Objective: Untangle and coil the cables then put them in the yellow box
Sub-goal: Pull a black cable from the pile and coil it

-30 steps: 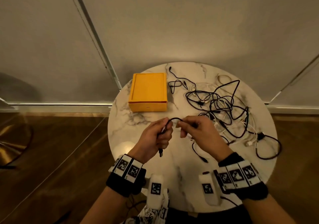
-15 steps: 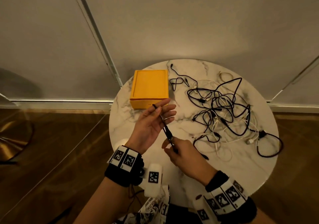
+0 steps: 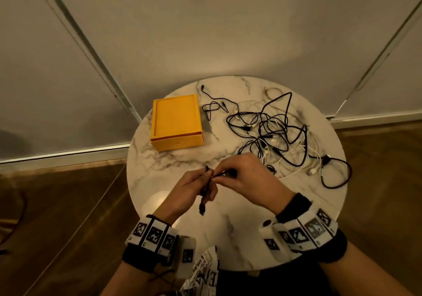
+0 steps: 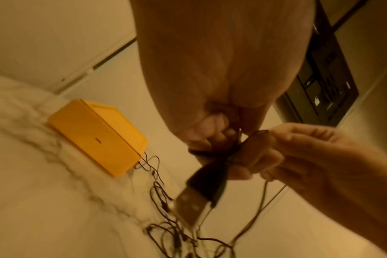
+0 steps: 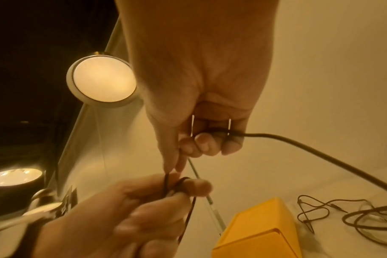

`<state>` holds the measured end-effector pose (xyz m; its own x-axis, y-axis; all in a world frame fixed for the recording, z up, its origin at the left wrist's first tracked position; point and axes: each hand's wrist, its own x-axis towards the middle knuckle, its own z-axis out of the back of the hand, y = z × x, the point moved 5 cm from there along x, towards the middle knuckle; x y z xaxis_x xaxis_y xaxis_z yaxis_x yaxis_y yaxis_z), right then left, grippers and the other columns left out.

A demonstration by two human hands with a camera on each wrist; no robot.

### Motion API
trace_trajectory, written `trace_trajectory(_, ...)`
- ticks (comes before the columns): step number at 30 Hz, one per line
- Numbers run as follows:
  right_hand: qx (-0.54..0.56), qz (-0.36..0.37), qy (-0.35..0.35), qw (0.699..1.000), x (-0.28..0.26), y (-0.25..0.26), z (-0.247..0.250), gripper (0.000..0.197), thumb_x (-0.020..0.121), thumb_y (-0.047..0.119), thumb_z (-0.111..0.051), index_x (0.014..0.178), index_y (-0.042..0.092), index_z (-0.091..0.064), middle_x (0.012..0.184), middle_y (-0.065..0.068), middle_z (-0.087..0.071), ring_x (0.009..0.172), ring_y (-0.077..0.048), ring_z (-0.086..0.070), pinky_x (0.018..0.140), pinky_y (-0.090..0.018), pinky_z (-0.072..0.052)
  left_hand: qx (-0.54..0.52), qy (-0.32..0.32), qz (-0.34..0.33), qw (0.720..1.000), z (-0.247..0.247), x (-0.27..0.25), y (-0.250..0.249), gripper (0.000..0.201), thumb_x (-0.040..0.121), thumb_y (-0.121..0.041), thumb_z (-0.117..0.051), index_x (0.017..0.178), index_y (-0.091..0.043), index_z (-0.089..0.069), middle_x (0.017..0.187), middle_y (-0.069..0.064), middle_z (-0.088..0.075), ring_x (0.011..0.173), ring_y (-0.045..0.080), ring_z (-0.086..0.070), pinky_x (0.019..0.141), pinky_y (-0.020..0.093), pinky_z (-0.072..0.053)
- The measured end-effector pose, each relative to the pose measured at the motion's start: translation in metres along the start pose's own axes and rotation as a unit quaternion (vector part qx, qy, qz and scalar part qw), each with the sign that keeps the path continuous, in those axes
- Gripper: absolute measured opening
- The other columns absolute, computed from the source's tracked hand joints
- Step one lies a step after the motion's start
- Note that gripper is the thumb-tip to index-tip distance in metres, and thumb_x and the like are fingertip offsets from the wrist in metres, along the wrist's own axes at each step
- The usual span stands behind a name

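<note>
Both hands meet over the round white marble table (image 3: pixel 159 158). The left hand (image 3: pixel 189 188) grips a thin black cable (image 3: pixel 206 188); the right hand (image 3: pixel 249 177) pinches it too. The left wrist view alone shows its silver plug (image 4: pixel 192 206). The closed yellow box (image 3: pixel 175 122) sits behind, beside the tangled black and white cables (image 3: pixel 274 133).

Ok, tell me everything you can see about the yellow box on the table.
The yellow box is a flat rectangular case, matte and plastic-looking, with rounded corners. A seam below its top suggests a lid, which is closed, with a recessed panel in its top face. A small mark sits on its front wall. It lies flat at the back left of the round marble table, left of the cable tangle. A thin black cable lies by its right side. Neither hand touches it.
</note>
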<state>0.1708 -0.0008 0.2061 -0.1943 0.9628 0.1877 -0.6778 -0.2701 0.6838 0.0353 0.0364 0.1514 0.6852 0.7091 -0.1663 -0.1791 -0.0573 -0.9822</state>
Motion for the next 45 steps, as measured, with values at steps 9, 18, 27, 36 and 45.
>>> trace_trajectory(9, 0.338, -0.061, 0.037, 0.938, 0.008, -0.014, 0.004, 0.016, 0.078, 0.011, -0.076, 0.092, 0.006, -0.071, 0.075, -0.001, -0.066, 0.070, -0.009, -0.061, 0.067, -0.022, -0.050, -0.249, 0.082, 0.013, 0.965, -0.024, -0.013, -0.017, 0.046, 0.095, -0.044, -0.043, 0.075, -0.011, -0.069, 0.042, -0.008, -0.032, 0.040, 0.009, -0.020, 0.046, 0.023, -0.021)
trace_trajectory(18, 0.411, -0.107, 0.014, 0.905, 0.000, -0.029, -0.037, 0.030, 0.099, 0.020, -0.048, 0.088, 0.006, -0.071, 0.071, -0.013, -0.066, 0.064, -0.025, -0.060, 0.070, -0.039, -0.047, -0.431, 0.074, -0.030, 0.899, -0.006, -0.018, -0.028, 0.036, 0.088, -0.041, -0.059, 0.096, -0.009, -0.072, 0.049, -0.007, -0.025, 0.045, 0.009, -0.021, 0.048, 0.021, -0.025)
trace_trajectory(27, 0.075, -0.079, 0.046, 0.993, -0.009, -0.009, -0.044, 0.019, 0.095, 0.029, -0.055, 0.107, 0.026, -0.070, 0.059, 0.002, -0.067, 0.047, -0.007, -0.057, 0.060, -0.027, -0.052, -0.543, -0.119, -0.083, 0.827, 0.026, 0.005, -0.043, 0.047, 0.096, -0.026, -0.037, 0.130, 0.002, -0.054, 0.068, -0.003, -0.056, 0.053, 0.005, -0.048, 0.056, 0.019, -0.047)
trace_trajectory(36, -0.012, -0.052, 0.063, 0.997, -0.007, -0.017, -0.041, 0.024, 0.097, 0.033, -0.052, 0.082, 0.019, -0.064, 0.059, -0.001, -0.063, 0.057, -0.016, -0.058, 0.065, -0.038, -0.048, -0.485, -0.237, -0.156, 0.827, 0.059, 0.000, -0.046, 0.038, 0.105, -0.021, -0.028, 0.128, -0.001, -0.050, 0.090, 0.005, -0.073, 0.079, 0.012, -0.070, 0.078, 0.024, -0.056)
trace_trajectory(45, -0.037, 0.052, 0.049, 0.997, 0.019, 0.031, 0.004, 0.008, 0.087, 0.028, -0.067, 0.089, 0.025, -0.074, 0.073, 0.007, -0.070, 0.060, -0.006, -0.054, 0.063, -0.030, -0.047, 0.070, -0.132, -0.073, 0.986, 0.020, 0.000, -0.028, 0.027, 0.102, -0.032, -0.039, 0.104, -0.031, -0.066, 0.068, -0.001, -0.069, 0.058, 0.022, -0.062, 0.045, 0.031, -0.042)
